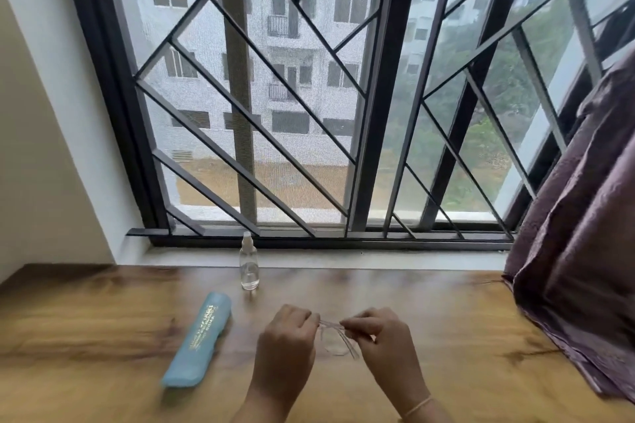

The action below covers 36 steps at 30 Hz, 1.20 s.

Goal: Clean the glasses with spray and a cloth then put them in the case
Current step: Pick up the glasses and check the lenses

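The glasses (335, 342), with a thin clear frame, hang between my two hands just above the wooden table (103, 336). My left hand (287, 342) pinches the frame at its left end, and my right hand (379, 336) pinches it at the right end. One lens shows below my fingers. A long light-blue case (198, 338) lies shut on the table to the left of my hands. The small clear spray bottle (248, 263) stands upright beyond the case, near the window sill. No cloth is in view.
A barred window (309, 96) with a pale sill (343, 259) runs along the table's far edge. A purple curtain (577, 251) hangs at the right and drapes onto the table's right side. A white wall closes the left side.
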Motion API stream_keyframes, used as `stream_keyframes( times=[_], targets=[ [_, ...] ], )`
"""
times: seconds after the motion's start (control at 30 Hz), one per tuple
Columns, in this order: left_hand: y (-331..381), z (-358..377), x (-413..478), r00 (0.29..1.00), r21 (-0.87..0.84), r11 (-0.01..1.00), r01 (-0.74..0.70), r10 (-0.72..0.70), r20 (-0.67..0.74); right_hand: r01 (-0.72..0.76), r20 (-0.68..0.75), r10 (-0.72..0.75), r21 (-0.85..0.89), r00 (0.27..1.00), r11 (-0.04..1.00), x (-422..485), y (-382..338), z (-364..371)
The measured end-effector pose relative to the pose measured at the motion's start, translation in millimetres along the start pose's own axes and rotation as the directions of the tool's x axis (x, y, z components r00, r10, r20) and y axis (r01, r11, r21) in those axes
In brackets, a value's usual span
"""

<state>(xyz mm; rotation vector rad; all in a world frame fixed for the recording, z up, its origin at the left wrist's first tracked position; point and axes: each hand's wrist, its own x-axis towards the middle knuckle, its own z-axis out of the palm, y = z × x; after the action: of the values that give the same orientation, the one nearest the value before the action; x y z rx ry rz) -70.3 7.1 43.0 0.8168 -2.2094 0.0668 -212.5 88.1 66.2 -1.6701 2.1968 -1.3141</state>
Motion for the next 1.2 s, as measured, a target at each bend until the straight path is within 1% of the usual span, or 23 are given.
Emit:
stream_keyframes(
  times=[0.07, 0.2, 0.27, 0.33, 0.4, 0.47, 0.53, 0.6, 0.7, 0.77, 0.87, 0.97, 1.1, 1.2],
  targets=[
    [-1, -1, 0, 1.0, -0.031, 1.0, -0.004, 0.003, -0.019, -0.045, 0.005, 0.045, 0.034, 0.999, 0.998, 0, -1, -1],
    [-2, -6, 0, 0.997, -0.117, 0.992, 0.042, -0.05, -0.065, -0.137, 0.024, 0.135, 0.159, 0.991, 0.978, 3, 2, -5],
    [-1, -10, 2, 0.992, -0.168, 0.982, 0.082, -0.097, -0.085, -0.187, 0.034, 0.184, 0.225, 0.982, 0.956, 5, 3, -8],
    [0, -14, 5, 0.975, -0.279, 0.947, 0.156, -0.193, -0.109, -0.218, 0.039, 0.216, 0.272, 0.976, 0.937, 5, 3, -11],
    [3, -21, 10, 0.927, -0.441, 0.854, 0.274, -0.357, -0.116, -0.232, 0.04, 0.23, 0.282, 0.972, 0.931, 5, 6, -12],
    [6, -29, 17, 0.834, -0.609, 0.688, 0.394, -0.546, -0.078, -0.251, 0.045, 0.249, 0.294, 0.967, 0.922, 4, 10, -12],
    [5, -34, 21, 0.734, -0.704, 0.527, 0.476, -0.679, -0.011, -0.275, 0.052, 0.273, 0.326, 0.961, 0.904, 3, 13, -12],
    [0, -36, 24, 0.678, -0.75, 0.429, 0.504, -0.734, 0.035, -0.272, 0.041, 0.275, 0.338, 0.961, 0.901, 2, 15, -11],
    [-6, -37, 24, 0.619, -0.805, 0.3, 0.512, -0.778, 0.103, -0.264, 0.02, 0.275, 0.348, 0.961, 0.899, 0, 15, -8],
    [-5, -37, 24, 0.595, -0.826, 0.249, 0.505, -0.794, 0.124, -0.258, 0.014, 0.267, 0.311, 0.964, 0.915, 0, 16, -4],
    [-4, -36, 23, 0.582, -0.833, 0.243, 0.498, -0.806, 0.113, -0.201, -0.008, 0.205, 0.145, 0.979, 0.969, 0, 16, 3],
    [-1, -37, 22, 0.586, -0.825, 0.272, 0.496, -0.806, 0.086, -0.061, -0.064, 0.062, 0.019, 0.996, 0.998, 1, 7, 12],
    [7, -41, 25, 0.594, -0.834, 0.277, 0.477, -0.801, 0.073, 0.085, -0.01, -0.086, -0.112, 0.996, 0.99, 6, -3, 29],
    [10, -41, 26, 0.609, -0.834, 0.273, 0.48, -0.788, 0.093, 0.158, 0.037, -0.154, -0.174, 0.987, 0.972, 10, -6, 38]
  ],
)
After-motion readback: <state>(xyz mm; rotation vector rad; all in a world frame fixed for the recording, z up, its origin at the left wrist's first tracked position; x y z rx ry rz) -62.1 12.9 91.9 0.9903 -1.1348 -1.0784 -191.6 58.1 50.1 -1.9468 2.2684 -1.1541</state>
